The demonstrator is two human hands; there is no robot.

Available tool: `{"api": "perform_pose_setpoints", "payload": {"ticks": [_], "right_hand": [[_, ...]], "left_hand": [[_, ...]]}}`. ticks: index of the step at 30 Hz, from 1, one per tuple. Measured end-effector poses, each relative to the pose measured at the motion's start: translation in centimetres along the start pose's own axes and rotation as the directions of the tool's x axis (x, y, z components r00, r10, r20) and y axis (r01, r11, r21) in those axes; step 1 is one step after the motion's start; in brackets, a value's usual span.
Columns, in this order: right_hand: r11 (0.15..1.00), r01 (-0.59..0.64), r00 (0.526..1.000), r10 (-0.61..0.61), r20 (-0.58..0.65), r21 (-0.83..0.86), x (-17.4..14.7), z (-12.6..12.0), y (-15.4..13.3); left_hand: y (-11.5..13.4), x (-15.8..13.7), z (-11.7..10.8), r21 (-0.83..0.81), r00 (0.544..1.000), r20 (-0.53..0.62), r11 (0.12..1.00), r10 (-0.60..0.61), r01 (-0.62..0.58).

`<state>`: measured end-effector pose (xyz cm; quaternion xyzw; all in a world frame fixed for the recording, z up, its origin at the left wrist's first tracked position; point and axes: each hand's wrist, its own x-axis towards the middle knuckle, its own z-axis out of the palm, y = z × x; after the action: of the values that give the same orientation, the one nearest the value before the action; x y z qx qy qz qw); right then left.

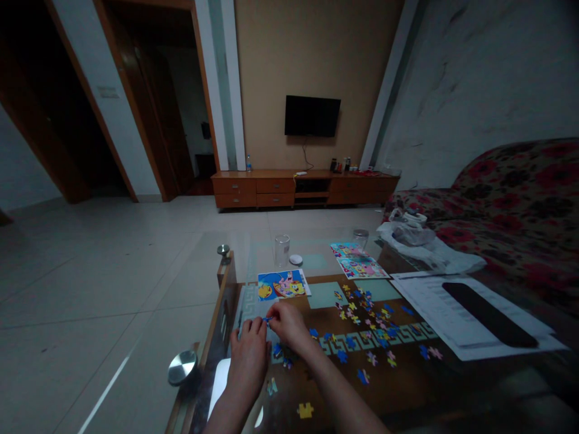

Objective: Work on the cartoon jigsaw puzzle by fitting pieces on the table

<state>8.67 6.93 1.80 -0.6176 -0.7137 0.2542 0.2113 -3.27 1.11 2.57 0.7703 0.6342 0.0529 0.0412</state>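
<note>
A small blue jigsaw puzzle piece [266,319] is pinched between the fingertips of my right hand [288,328]. Close beside it, my left hand [251,352] rests palm down with its fingers slightly apart, the index fingertip by the piece. What lies under the left fingers is hidden. Loose blue and mixed-colour puzzle pieces [284,357] lie just below the right hand. Beyond both hands is a cartoon picture sheet [283,285] in blue and yellow. A larger spread of puzzle pieces [368,313] covers the table's right side, and one yellow piece [305,410] lies near me.
The glass-topped table [325,386] has metal knobs [183,367] along its left edge. Farther back stand a glass jar [281,250], a white lid [295,260] and more picture sheets [359,262]. Papers [470,337] with a black flat object [488,314] lie right, beside a flowered sofa [511,187].
</note>
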Motion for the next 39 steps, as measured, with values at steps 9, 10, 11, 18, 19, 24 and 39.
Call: {"api": "perform_pose_setpoints", "payload": {"ticks": [9, 10, 11, 18, 19, 24, 39], "right_hand": [[0.982, -0.141, 0.989, 0.134, -0.064, -0.124, -0.7, -3.2, 2.9], [0.975, -0.165, 0.985, 0.154, -0.082, -0.148, -0.8, -3.8, 3.5], [0.967, -0.188, 0.98, 0.173, -0.098, -0.172, -1.0, -4.4, 4.0], [0.911, -0.294, 0.953, 0.257, -0.161, -0.289, -2.5, -8.4, 8.3], [0.909, -0.294, 0.953, 0.256, -0.16, -0.296, -2.8, -8.8, 8.9], [0.918, -0.254, 0.964, 0.216, -0.154, -0.303, -4.2, -9.7, 10.4], [0.783, -0.579, 0.776, 0.444, -0.448, -0.227, -12.1, -20.0, 20.4]], "left_hand": [[-1.0, 0.6, 1.8, 0.041, 0.999, -0.012, 0.999, 0.035, -0.034], [-1.2, 0.7, 2.0, 0.053, 0.999, -0.017, 0.998, 0.042, -0.041], [-1.3, 0.7, 2.2, 0.074, 0.999, -0.022, 0.996, 0.049, -0.048], [-2.5, 1.6, 4.2, 0.206, 0.997, -0.027, 0.976, 0.077, -0.069], [-2.7, 1.7, 4.5, 0.21, 0.997, -0.019, 0.975, 0.075, -0.07], [-4.0, 2.5, 6.1, 0.162, 0.993, -0.022, 0.981, 0.115, -0.109], [-3.3, 2.0, 3.7, -0.185, 0.958, -0.268, 0.97, 0.102, -0.155]]}}
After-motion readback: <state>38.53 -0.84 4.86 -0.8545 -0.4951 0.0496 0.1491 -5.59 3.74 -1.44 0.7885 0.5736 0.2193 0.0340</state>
